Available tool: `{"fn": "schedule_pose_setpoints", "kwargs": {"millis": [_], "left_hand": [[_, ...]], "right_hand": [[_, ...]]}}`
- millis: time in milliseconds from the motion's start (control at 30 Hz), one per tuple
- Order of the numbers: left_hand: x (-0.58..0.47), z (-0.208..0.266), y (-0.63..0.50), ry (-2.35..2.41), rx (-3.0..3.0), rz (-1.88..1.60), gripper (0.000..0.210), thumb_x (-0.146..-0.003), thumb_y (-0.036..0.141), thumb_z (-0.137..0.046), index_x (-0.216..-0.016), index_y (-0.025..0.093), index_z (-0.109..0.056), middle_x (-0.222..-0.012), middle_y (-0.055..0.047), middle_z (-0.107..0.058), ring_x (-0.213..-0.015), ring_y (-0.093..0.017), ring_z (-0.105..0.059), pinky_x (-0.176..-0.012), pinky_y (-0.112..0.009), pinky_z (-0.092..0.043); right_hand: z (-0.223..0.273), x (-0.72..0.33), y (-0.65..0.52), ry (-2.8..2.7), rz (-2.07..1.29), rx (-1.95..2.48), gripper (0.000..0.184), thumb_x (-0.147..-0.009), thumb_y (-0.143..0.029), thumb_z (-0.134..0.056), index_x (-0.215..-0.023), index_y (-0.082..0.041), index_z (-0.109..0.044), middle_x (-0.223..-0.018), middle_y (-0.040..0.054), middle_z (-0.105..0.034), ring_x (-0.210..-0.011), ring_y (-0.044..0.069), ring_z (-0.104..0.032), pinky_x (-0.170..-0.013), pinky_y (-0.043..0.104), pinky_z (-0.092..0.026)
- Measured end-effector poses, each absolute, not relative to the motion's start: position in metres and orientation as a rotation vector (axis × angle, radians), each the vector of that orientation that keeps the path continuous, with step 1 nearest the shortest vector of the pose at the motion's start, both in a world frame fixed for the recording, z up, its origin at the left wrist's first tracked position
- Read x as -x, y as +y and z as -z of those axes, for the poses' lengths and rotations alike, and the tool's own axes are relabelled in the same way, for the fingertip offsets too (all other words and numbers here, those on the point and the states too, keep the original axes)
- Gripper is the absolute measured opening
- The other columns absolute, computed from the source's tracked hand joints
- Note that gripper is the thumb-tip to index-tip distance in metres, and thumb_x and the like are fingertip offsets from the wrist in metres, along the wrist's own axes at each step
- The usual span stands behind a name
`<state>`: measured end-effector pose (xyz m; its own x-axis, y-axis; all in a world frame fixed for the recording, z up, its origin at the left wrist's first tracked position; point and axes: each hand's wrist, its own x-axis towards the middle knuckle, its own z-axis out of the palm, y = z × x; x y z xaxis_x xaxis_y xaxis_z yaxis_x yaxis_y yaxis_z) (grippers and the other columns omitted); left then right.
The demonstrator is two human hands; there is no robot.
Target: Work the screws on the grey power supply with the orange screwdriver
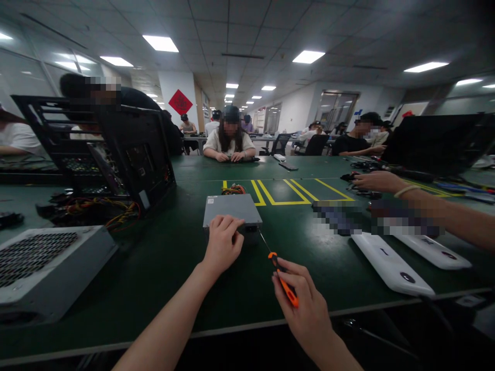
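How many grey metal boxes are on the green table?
2: a centre box with the left hand on it, and a left box at the left edge, mesh up. Others may be hidden behind the computer case.

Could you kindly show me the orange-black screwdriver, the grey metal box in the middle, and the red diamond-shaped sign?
Orange-black screwdriver (274, 259), head view: handle's front end.
Grey metal box in the middle (230, 207), head view: top face.
Red diamond-shaped sign (180, 101), head view: its centre.
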<state>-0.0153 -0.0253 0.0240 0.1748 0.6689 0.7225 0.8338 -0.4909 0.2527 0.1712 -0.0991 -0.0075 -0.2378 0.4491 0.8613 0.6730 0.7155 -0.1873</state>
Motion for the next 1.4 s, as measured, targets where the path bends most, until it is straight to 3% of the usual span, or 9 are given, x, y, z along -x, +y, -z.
{"fn": "schedule_pose_setpoints", "kwargs": {"millis": [233,433,567,767,900,1133,1400], "left_hand": [[0.021,-0.026,-0.018,-1.449,2.25,1.226,0.024,-0.079,0.017,-0.044,-0.098,0.02,-0.059,-0.091,-0.004,-0.057,-0.089,-0.019,-0.046,-0.082,-0.035,-0.037],[0.023,-0.027,-0.003,-1.496,2.183,1.214,0.019,-0.078,0.017,-0.044,-0.089,0.02,-0.059,-0.084,-0.003,-0.055,-0.086,-0.019,-0.045,-0.079,-0.036,-0.034],[0.018,-0.026,0.0,-1.504,2.123,1.198,0.015,-0.078,0.019,-0.046,-0.085,0.019,-0.059,-0.083,-0.004,-0.055,-0.086,-0.02,-0.045,-0.078,-0.038,-0.031],[0.016,-0.026,0.0,-1.496,2.147,1.18,0.014,-0.077,0.019,-0.046,-0.085,0.019,-0.058,-0.083,-0.004,-0.055,-0.086,-0.021,-0.043,-0.078,-0.038,-0.03],[0.015,-0.026,0.0,-1.485,2.163,1.199,0.014,-0.077,0.019,-0.047,-0.085,0.018,-0.058,-0.084,-0.004,-0.054,-0.086,-0.021,-0.042,-0.078,-0.039,-0.03],[0.019,-0.024,0.003,-1.442,2.229,1.164,0.02,-0.078,0.018,-0.045,-0.094,0.018,-0.057,-0.087,-0.005,-0.055,-0.087,-0.021,-0.042,-0.079,-0.038,-0.03],[0.026,-0.026,0.003,-1.405,2.314,1.141,0.024,-0.079,0.019,-0.045,-0.1,0.019,-0.055,-0.096,-0.006,-0.056,-0.093,-0.021,-0.044,-0.081,-0.038,-0.031]], "right_hand": [[-0.006,-0.161,-0.089,-1.968,0.402,0.855,0.012,-0.085,-0.01,-0.043,-0.087,-0.014,-0.055,-0.088,0.0122,-0.059,-0.081,0.018,-0.062,-0.065,0.027,-0.055],[-0.028,-0.162,-0.065,-2.238,0.62,0.64,0.012,-0.083,-0.011,-0.044,-0.084,-0.013,-0.056,-0.089,0.0113,-0.063,-0.065,0.015,-0.059,-0.054,0.026,-0.046],[-0.03,-0.16,-0.055,-2.407,0.75,0.41,0.015,-0.083,-0.028,-0.048,-0.08,-0.016,-0.056,-0.077,0.0067,-0.064,-0.056,0.014,-0.055,-0.049,0.026,-0.038],[-0.012,-0.164,-0.039,-2.461,0.66,0.286,0.048,-0.078,-0.06,-0.04,-0.079,-0.015,-0.057,-0.078,0.0095,-0.063,-0.057,0.017,-0.054,-0.05,0.029,-0.038],[-0.01,-0.167,-0.029,-2.51,0.535,0.17,0.048,-0.078,-0.054,-0.037,-0.084,-0.012,-0.058,-0.084,0.0129,-0.063,-0.06,0.018,-0.054,-0.05,0.03,-0.039],[-0.018,-0.172,-0.029,-2.491,0.621,-0.038,0.031,-0.08,-0.041,-0.048,-0.094,-0.015,-0.056,-0.088,0.0096,-0.066,-0.051,0.013,-0.051,-0.048,0.028,-0.037],[-0.018,-0.18,-0.033,-2.234,0.195,0.225,0.036,-0.082,-0.045,-0.044,-0.102,-0.015,-0.043,-0.087,0.0089,-0.064,-0.078,0.016,-0.062,-0.067,0.027,-0.046]]}}
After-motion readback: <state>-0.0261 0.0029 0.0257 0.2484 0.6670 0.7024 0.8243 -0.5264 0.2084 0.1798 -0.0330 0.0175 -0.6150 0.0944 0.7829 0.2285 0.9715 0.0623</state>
